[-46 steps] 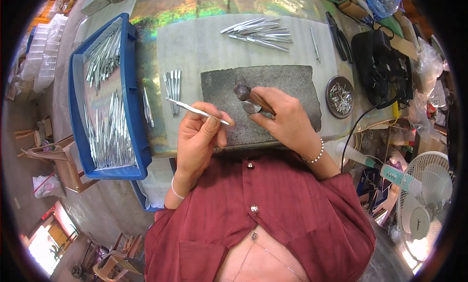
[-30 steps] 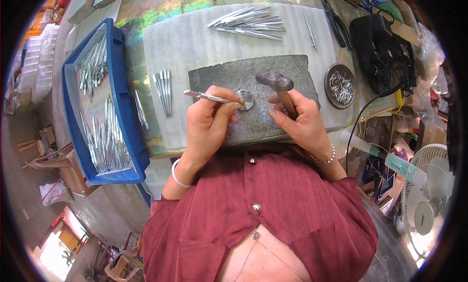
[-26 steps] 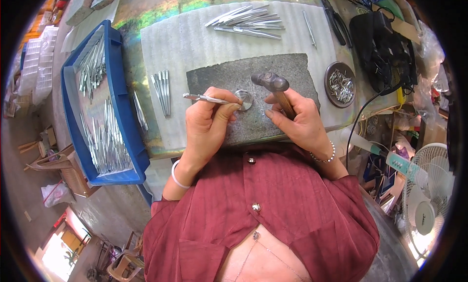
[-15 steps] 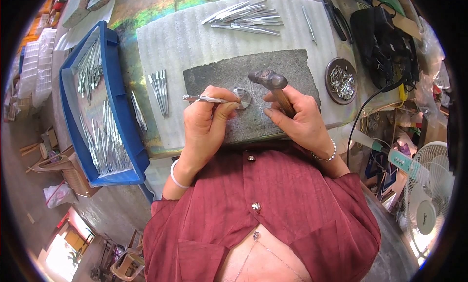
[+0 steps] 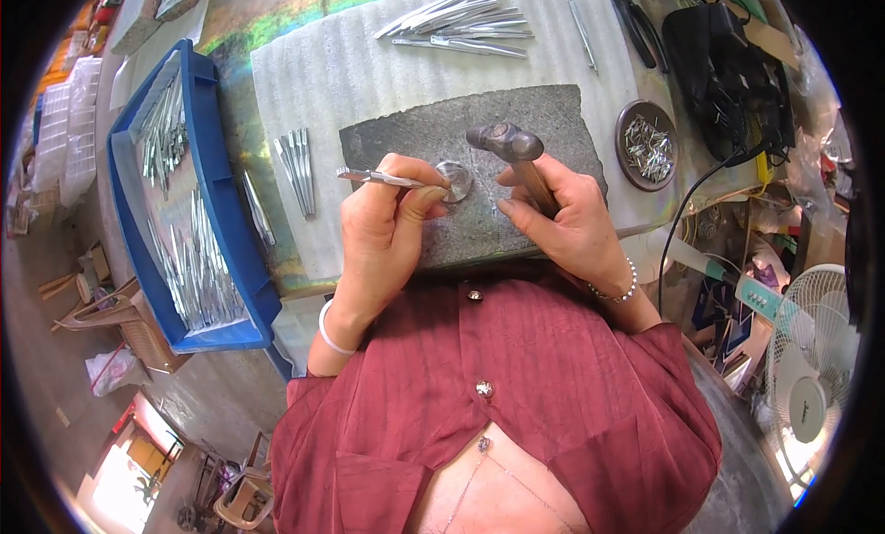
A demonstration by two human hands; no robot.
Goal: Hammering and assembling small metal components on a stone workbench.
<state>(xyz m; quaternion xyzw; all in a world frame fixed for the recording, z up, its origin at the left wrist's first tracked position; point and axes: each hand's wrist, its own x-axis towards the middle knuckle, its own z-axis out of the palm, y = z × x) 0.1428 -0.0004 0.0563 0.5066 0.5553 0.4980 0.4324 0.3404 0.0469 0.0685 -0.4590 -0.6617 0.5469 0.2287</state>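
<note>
We see the left hand (image 5: 383,222) pinching a slim metal piece (image 5: 371,176), thumb against fingers; the right hand (image 5: 572,207) curls its fingers round a hammer (image 5: 507,143). A stray blow could catch that left thumb, we judge — it lies so near the metal disc (image 5: 457,178). The piece's long axis runs nearly crosswise: one end left past the knuckles, the other toward the disc, just right of the fingertips.

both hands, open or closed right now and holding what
Left hand: closed, holding a slim silvery metal piece.
Right hand: closed, holding a hammer.
</note>
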